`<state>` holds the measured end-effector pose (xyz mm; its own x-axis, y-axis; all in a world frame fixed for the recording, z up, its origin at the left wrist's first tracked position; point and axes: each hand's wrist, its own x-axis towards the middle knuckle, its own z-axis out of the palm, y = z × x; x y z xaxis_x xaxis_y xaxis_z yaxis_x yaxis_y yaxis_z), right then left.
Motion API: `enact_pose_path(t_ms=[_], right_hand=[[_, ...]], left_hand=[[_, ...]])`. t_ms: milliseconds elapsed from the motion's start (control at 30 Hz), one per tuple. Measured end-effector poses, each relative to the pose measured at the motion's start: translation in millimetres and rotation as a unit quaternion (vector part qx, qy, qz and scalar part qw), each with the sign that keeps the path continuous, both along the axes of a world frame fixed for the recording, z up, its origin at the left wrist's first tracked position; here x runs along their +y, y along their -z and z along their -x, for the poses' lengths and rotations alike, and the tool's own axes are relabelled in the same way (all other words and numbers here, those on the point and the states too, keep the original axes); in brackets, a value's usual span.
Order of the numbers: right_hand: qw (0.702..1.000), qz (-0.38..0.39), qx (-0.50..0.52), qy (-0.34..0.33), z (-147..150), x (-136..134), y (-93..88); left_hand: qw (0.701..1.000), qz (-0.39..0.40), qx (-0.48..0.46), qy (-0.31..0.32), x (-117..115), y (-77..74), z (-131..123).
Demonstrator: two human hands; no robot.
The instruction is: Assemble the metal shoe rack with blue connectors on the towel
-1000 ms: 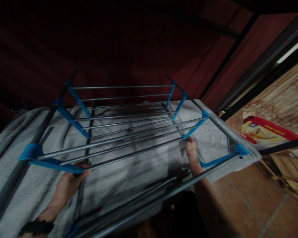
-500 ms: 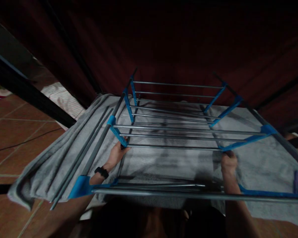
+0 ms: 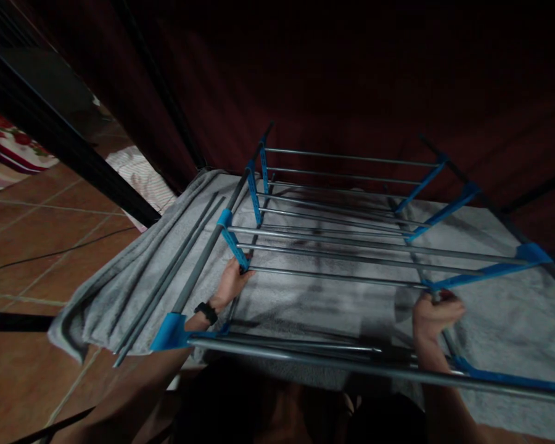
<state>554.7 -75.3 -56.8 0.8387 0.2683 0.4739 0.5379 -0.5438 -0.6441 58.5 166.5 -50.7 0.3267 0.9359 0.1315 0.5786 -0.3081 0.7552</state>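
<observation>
Since half a second ago the view has swung a little to the left, so more tiled floor (image 3: pixel 37 246) shows left of the drying rack (image 3: pixel 333 245); both hands keep their places on it. A striped cloth (image 3: pixel 139 179) lies on the floor just beyond the rack's left edge. A grey towel (image 3: pixel 305 305) is spread under the rack's upper rails and hangs over its left side.

The left hand (image 3: pixel 231 287), with a dark wristband (image 3: pixel 206 312), reaches up from under the near bar. Its thumb and fingers are closed narrowly on the lower end of the left blue bracket (image 3: pixel 235 243), where the nearest rail meets it. The right hand (image 3: pixel 432 317) is curled in a fist around the matching joint at the rack's right side, below the right blue bracket (image 3: pixel 481 274).

The rack stands in front of the person, its rails running across. As I judge it, the hold works best if both hands move evenly, so the rail section stays level and does not twist. Fingers should stay clear of the bracket hinges, and the towel should not be dragged along.
</observation>
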Motion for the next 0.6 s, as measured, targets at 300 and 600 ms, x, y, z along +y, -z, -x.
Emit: enact_pose_path(t_ms=[300,600], right_hand=[[0.795,0.102,0.037,-0.597,187,112,-24.3],[0.752,0.254,-0.067,-0.605,289,178,-19.2]], left_hand=[[0.998,0.034,-0.041,0.017,-1,0.1,1],[0.999,-0.018,-0.027,0.031,-3,4.3,4]])
